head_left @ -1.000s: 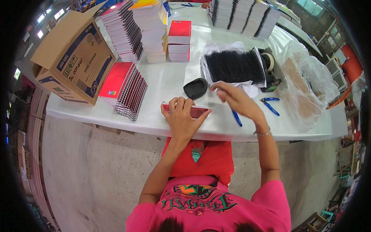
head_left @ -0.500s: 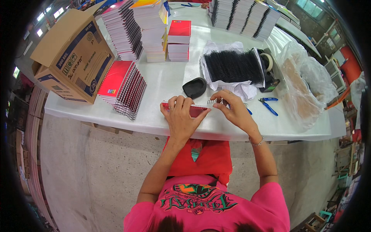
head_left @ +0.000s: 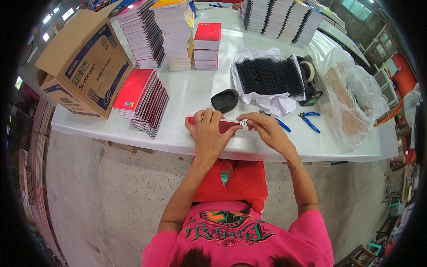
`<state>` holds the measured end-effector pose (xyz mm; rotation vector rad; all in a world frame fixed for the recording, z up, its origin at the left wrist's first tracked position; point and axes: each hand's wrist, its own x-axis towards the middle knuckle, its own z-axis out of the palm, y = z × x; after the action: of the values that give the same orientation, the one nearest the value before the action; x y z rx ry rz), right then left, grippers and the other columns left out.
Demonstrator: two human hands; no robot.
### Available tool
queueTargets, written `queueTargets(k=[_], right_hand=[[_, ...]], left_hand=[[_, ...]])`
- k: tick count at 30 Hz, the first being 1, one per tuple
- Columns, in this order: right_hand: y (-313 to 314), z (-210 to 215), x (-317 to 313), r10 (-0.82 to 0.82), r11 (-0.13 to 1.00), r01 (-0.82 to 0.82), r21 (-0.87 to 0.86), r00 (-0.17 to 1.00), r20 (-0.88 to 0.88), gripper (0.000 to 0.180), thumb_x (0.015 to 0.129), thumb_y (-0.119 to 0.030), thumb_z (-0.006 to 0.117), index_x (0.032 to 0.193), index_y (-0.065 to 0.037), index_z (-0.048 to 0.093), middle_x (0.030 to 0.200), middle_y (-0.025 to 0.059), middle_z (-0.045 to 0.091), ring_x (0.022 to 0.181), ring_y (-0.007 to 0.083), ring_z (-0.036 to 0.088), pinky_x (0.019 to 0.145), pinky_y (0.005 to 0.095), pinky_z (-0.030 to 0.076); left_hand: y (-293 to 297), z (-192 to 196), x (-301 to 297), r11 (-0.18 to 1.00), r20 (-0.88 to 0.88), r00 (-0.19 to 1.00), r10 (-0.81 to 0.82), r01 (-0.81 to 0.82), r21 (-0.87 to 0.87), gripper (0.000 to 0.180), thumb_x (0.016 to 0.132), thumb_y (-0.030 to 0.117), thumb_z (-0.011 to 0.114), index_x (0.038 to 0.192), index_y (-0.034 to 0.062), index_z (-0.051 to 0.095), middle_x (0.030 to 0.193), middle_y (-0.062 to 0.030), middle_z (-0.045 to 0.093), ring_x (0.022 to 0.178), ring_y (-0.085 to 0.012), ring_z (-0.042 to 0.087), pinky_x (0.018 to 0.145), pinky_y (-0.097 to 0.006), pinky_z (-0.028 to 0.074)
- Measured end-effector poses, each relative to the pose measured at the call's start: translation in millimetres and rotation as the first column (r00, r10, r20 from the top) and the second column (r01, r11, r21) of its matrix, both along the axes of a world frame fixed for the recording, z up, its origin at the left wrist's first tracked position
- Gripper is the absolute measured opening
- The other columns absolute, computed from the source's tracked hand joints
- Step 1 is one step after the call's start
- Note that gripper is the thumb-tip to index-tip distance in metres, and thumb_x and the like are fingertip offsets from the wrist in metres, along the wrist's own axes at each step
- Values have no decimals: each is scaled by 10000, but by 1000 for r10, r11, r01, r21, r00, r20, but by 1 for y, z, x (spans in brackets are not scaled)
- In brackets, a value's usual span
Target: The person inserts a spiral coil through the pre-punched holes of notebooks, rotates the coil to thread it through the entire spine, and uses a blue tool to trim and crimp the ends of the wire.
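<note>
The spiral coil (head_left: 243, 124) has shifted toward nine o'clock in the head view, meeting the three-o'clock end of the red notebook (head_left: 225, 127). Right hand (head_left: 268, 130) pinches the coil; left hand (head_left: 209, 132) clamps the notebook. Threading seems under way; next calls for steady feeding.

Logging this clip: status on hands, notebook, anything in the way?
Left hand gripping red notebook. Right hand pinching wire coil at notebook's right end. Rounded black object just beyond, nothing visibly blocking.
</note>
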<state>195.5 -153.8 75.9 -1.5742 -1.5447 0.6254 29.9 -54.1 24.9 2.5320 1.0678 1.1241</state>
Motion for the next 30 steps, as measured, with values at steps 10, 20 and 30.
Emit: queueTargets(k=[10,20,30], right_hand=[[8,-5,-16,-125,978,99,184,982,138,96,936,-96,568,988,-16,558,870,161,543,791,356,564,702,421,445],[16,-11,-19,-174,980,110,168,883,437,139,964,-181,555,978,-44,576,939,125,535,891,345,545,782,441,397],[53,-23,10,72,996,-81,33,972,223,277,942,-231,636,1150,-49,627,1188,148,566,980,284,571,856,360,459]], left_hand=[[-2,5,-4,997,-75,997,-14,8,-77,393,787,432,727,970,110,595,996,-32,530,1078,-267,484,981,-615,278],[13,4,-25,966,215,969,-122,165,-197,292,870,198,678,1125,99,575,1271,-126,429,1186,-310,435,1014,-522,325],[32,-3,-55,870,315,917,-245,351,-346,375,847,136,712,1162,63,521,1228,-151,383,1222,-328,397,1010,-411,366]])
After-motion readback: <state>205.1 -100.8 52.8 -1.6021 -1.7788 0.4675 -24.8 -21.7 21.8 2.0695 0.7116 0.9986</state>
